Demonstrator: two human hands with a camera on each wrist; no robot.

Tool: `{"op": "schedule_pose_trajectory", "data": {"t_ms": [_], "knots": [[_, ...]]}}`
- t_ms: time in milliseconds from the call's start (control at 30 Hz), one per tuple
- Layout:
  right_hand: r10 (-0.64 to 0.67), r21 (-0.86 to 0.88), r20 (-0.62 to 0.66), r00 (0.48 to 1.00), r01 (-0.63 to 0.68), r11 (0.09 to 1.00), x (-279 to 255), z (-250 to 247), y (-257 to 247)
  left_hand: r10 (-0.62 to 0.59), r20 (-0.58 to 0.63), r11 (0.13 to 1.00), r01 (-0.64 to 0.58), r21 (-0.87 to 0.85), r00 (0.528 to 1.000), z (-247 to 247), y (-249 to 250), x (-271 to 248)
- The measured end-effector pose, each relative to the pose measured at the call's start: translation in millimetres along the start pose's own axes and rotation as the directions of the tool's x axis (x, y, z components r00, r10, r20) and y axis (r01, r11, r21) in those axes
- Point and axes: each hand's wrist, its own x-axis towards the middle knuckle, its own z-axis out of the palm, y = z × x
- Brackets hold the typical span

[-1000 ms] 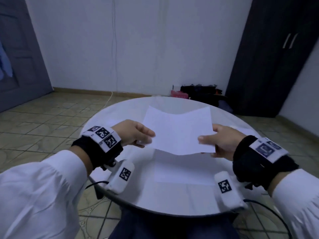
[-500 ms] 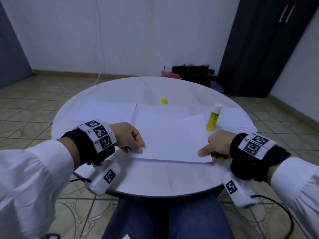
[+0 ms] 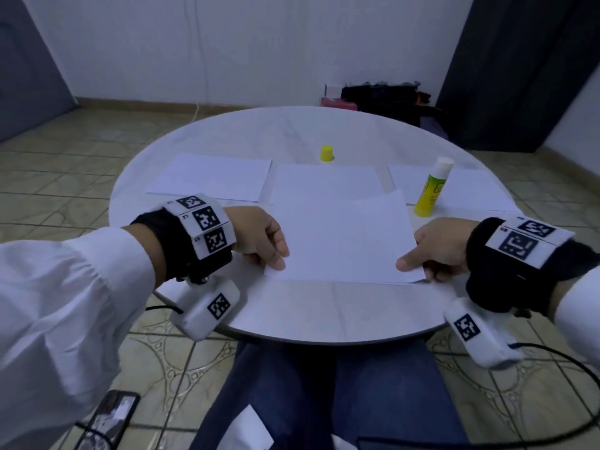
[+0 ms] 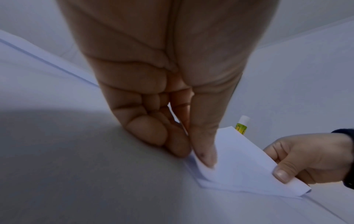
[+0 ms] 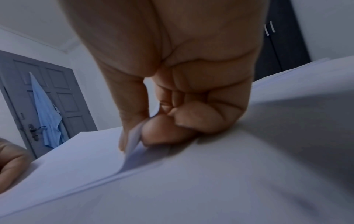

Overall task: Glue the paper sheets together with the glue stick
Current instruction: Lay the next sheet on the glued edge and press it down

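White and round, the table [image 3: 292, 131] stands on a tiled floor before a pale wall, with a dark cupboard at the right. Both hands hold one paper sheet [image 3: 344, 241] by its near corners: the left hand [image 3: 259, 235] pinches the near left corner between thumb and curled fingers, and the right hand [image 3: 435, 248] pinches the near right corner the same way, thumb on top. In the left wrist view the thumb [image 4: 205, 145] presses the corner down while the fingers beneath are curled tight together. The sheet now lies low over a second sheet [image 3: 324, 183] on the table, its near edge about at the surface; half a second earlier it was held a little higher, and a second ago it hung well up in the air, hiding the far table. Whether the far edge already touches the lower sheet is hard to tell. Behind the right hand the glue stick [image 3: 431, 186] stands upright and uncapped on another sheet [image 3: 470, 190], and its yellow cap [image 3: 326, 153] stands apart at the table's middle. A further sheet [image 3: 211, 177] lies at the left.
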Motion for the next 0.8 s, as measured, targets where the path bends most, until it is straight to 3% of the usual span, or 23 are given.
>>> {"op": "schedule_pose_trajectory", "data": {"t_ms": [800], "knots": [[-0.026,0.03,0.006,1.0,0.026,0.999,-3.7,2.6,-1.4,-0.006,0.011,0.999,0.006,0.05,1.0,0.8,1.7,-4.3]]}}
